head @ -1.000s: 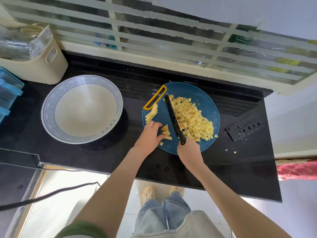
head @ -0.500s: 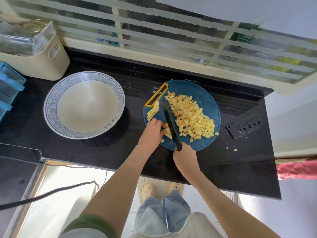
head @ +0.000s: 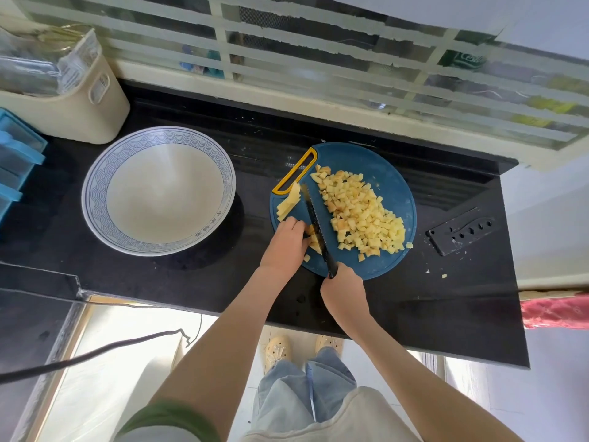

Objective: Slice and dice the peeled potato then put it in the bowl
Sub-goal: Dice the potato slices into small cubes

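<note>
On the black counter [head: 382, 301] the bowl [head: 95, 199] waits at the left. On the blue board [head: 395, 173] I see diced potato [head: 363, 215] heaped right, strips [head: 288, 202] by its left edge. My left hand [head: 283, 244] presses down the wet, slippery, firm strips; my right hand [head: 344, 295] is clenched around the knife [head: 315, 224].

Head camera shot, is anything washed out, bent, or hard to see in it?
In the head view, the floor patch below the counter is blown out by sunlight; the wide lens bows the window bars; the bowl and diced potato are sharp; the left hand hides the strip being cut.
</note>
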Demonstrator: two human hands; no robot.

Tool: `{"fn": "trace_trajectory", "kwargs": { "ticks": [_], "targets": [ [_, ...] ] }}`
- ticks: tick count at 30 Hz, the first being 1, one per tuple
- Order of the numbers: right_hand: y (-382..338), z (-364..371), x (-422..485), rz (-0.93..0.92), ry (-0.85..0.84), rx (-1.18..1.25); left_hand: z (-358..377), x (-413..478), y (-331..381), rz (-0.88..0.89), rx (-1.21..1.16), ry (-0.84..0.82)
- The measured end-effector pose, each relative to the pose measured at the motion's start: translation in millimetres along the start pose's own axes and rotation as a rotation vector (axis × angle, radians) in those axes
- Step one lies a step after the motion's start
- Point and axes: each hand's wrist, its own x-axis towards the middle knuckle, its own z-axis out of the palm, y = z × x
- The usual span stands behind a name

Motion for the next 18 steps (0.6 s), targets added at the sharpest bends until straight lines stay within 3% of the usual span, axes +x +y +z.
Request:
{"fn": "trace_trajectory", "kwargs": {
  "ticks": [11,18],
  "targets": [
    [-5,2,8,0.034,-0.004,0.018,4,0,-4,0.045,0.043,-0.009],
    [-18,-14,24,-0.044,0.037,0.049,-4,-3,-5,0.089,-0.003,-0.099]
  ]
}}
